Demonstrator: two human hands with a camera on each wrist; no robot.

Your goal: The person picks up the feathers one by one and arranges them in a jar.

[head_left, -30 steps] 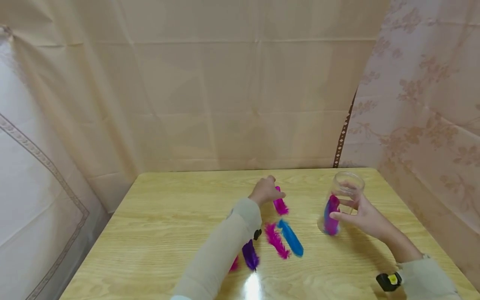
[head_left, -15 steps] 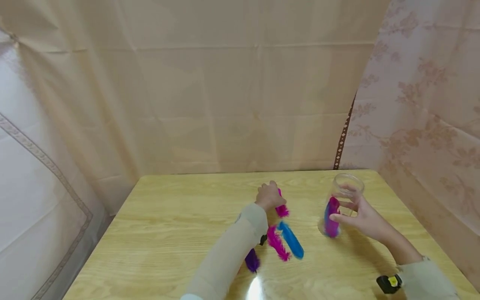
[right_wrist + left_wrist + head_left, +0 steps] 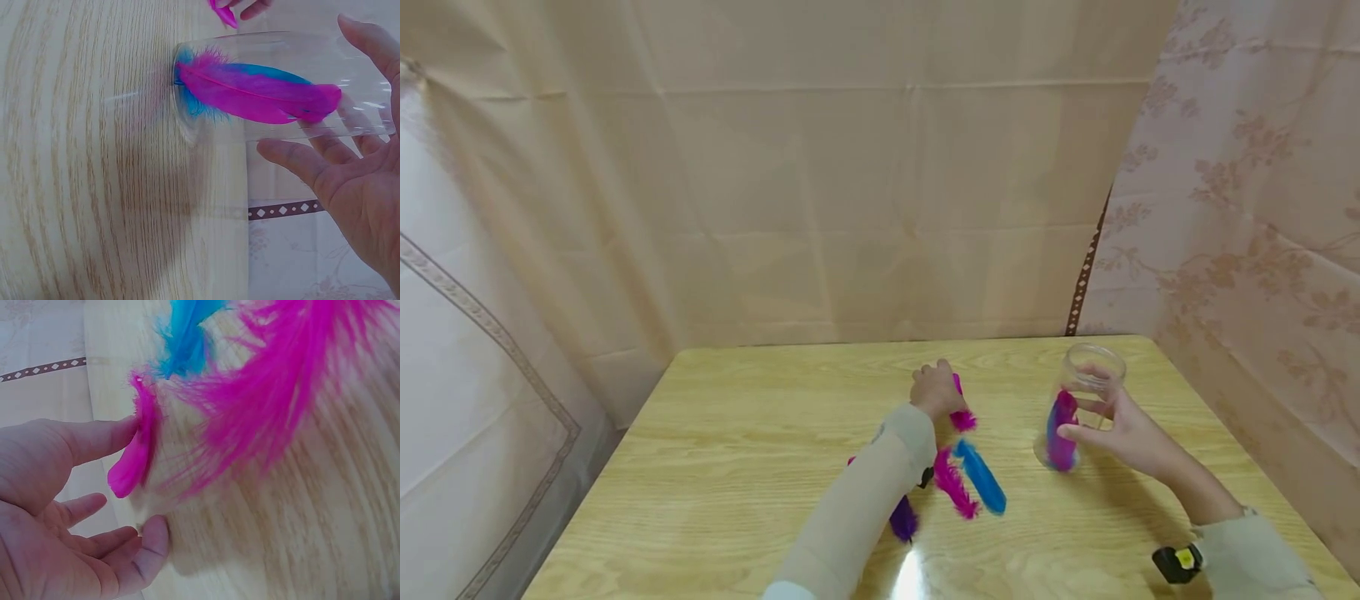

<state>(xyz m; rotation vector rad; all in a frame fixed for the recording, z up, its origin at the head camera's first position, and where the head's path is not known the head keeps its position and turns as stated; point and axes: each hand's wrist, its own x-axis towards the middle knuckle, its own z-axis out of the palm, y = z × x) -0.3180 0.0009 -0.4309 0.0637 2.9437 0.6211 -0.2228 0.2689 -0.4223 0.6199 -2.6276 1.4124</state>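
Note:
Toward the back of the table, my left hand (image 3: 936, 390) is at a bright pink feather (image 3: 964, 419). In the left wrist view its thumb touches the side of this feather (image 3: 128, 472), while the loosely bent fingers stay apart below. On the right, my right hand (image 3: 1123, 433) grips a clear glass jar (image 3: 1078, 348), thumb on one side and fingers round the other. The jar stands on the table, and inside it a pink feather (image 3: 250, 94) overlaps a blue feather (image 3: 269, 72).
Nearer the front lie another pink feather (image 3: 955, 485), a blue feather (image 3: 982, 477) and a purple feather (image 3: 902, 521) partly under the left sleeve (image 3: 857, 508). A small pink tip (image 3: 851, 460) shows beside that sleeve. Curtains hang behind the wooden table (image 3: 737, 433).
My left hand has shifted slightly right and lower around the far pink feather, its sleeve now covering more of the purple one. The right hand and jar have stayed put.

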